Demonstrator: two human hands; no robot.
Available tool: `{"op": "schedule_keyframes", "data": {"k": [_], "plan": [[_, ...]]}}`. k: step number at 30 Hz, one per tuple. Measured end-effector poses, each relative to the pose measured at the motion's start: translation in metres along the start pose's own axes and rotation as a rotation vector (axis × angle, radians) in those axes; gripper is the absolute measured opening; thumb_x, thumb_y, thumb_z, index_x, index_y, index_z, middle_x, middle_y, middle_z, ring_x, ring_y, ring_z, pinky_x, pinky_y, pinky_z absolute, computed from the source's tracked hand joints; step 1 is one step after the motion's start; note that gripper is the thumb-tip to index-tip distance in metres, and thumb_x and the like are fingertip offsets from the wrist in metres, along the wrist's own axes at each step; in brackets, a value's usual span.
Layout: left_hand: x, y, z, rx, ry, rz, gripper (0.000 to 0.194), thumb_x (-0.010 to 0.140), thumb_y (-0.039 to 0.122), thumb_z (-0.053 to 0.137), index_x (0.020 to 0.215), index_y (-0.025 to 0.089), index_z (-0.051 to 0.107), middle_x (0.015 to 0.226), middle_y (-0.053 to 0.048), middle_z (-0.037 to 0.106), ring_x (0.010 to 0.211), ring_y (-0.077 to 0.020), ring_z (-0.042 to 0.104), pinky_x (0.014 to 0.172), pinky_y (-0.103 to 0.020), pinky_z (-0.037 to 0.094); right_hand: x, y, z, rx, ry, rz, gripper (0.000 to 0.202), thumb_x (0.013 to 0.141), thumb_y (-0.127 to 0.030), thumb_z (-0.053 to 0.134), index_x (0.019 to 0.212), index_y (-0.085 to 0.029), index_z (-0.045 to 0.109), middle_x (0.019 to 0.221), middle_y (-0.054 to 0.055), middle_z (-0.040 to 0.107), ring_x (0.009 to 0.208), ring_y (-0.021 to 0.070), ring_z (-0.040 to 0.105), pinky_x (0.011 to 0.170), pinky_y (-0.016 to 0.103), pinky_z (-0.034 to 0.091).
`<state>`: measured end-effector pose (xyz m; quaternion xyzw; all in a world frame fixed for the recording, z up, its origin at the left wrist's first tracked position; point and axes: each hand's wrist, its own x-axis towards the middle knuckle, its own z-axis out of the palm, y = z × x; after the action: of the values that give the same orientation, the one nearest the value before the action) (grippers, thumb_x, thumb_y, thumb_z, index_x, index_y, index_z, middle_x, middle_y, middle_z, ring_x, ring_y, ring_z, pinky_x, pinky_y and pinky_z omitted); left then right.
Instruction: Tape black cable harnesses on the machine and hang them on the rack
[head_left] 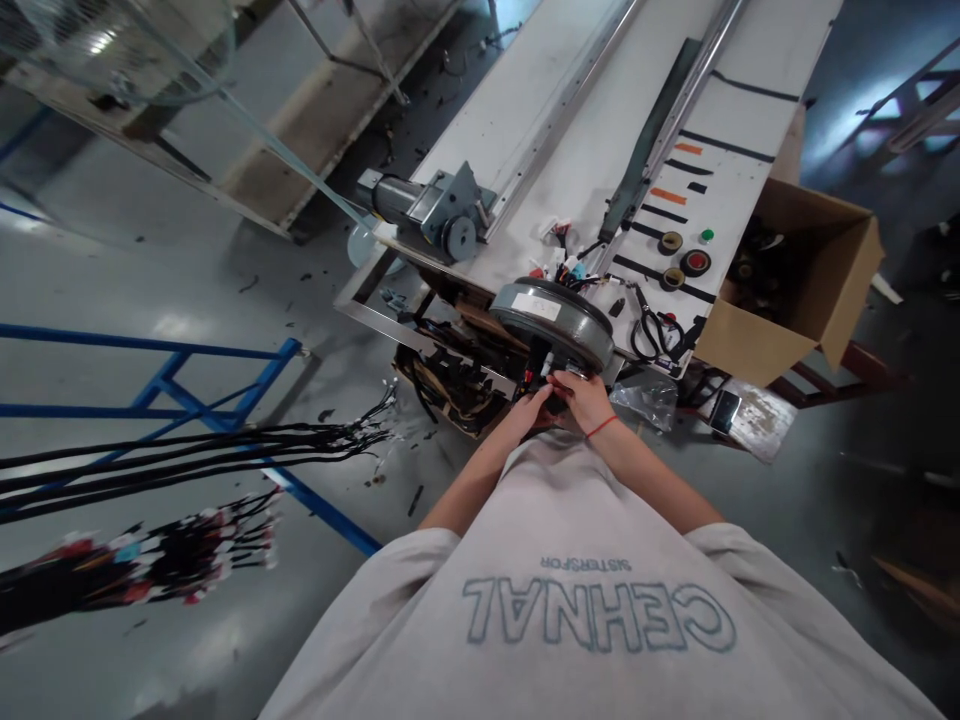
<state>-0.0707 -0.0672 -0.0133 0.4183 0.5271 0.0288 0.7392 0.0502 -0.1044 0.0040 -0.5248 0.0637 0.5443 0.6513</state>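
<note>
Close to my body, my left hand (531, 410) is closed, its fingertips pressed on the end of a dark wire harness (531, 368) with small red and white connectors. My right hand (586, 402), a red string on its wrist, meets it from the other side, fingers curled in at the same wires by a white connector (547, 364). Exactly what lies between the fingertips is too small to make out. Just beyond the hands is a round grey drum (592, 325) with a white label (536, 304). More coloured connectors (566, 268) lie behind it on the white bench (555, 190).
An electric motor (397, 198) is mounted on the bench's left corner. Tape rolls (671, 242) and a red button (696, 262) are to the right, beside an open cardboard box (780, 335). Black cables (225, 450) hang over a blue frame (247, 385) at left.
</note>
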Motion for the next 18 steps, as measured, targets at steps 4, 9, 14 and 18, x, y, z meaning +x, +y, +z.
{"op": "schedule_keyframes", "data": {"k": [4,9,14,18], "plan": [[-0.002,0.000,-0.002,-0.073,0.023,-0.009,0.045,0.084,0.055,0.063,0.098,0.013,0.068,0.076,-0.005,0.070,0.065,-0.0151,0.065,0.067,-0.026,0.053,-0.003,-0.001,0.000,0.066,-0.027,0.059,0.027,0.052,-0.016,0.085,0.068,-0.017,0.064,0.067,0.002,0.068,0.066,0.0170,0.066,0.059,0.026,0.055],[-0.004,0.003,0.001,-0.073,0.044,0.003,0.035,0.089,0.046,0.061,0.095,0.012,0.068,0.074,-0.004,0.069,0.063,-0.0133,0.063,0.064,-0.024,0.052,-0.010,-0.004,-0.021,0.150,-0.145,0.117,0.020,0.062,-0.017,0.082,0.076,-0.019,0.068,0.078,0.000,0.072,0.074,0.0134,0.068,0.062,0.019,0.055],[-0.003,0.003,0.002,-0.090,0.056,0.011,0.035,0.086,0.045,0.065,0.098,0.012,0.068,0.077,-0.004,0.069,0.066,-0.0134,0.063,0.066,-0.024,0.053,-0.011,-0.009,-0.034,0.196,-0.354,0.212,0.017,0.074,-0.018,0.071,0.091,-0.019,0.070,0.103,0.005,0.073,0.097,0.0161,0.068,0.076,0.021,0.057],[-0.002,0.000,0.001,-0.070,0.078,0.000,0.037,0.084,0.046,0.068,0.099,0.012,0.068,0.079,-0.004,0.069,0.066,-0.0137,0.062,0.068,-0.026,0.053,-0.010,-0.016,-0.037,0.172,-0.476,0.219,0.021,0.078,-0.024,0.068,0.097,-0.017,0.070,0.115,0.007,0.070,0.104,0.0171,0.067,0.086,0.025,0.056]]}}
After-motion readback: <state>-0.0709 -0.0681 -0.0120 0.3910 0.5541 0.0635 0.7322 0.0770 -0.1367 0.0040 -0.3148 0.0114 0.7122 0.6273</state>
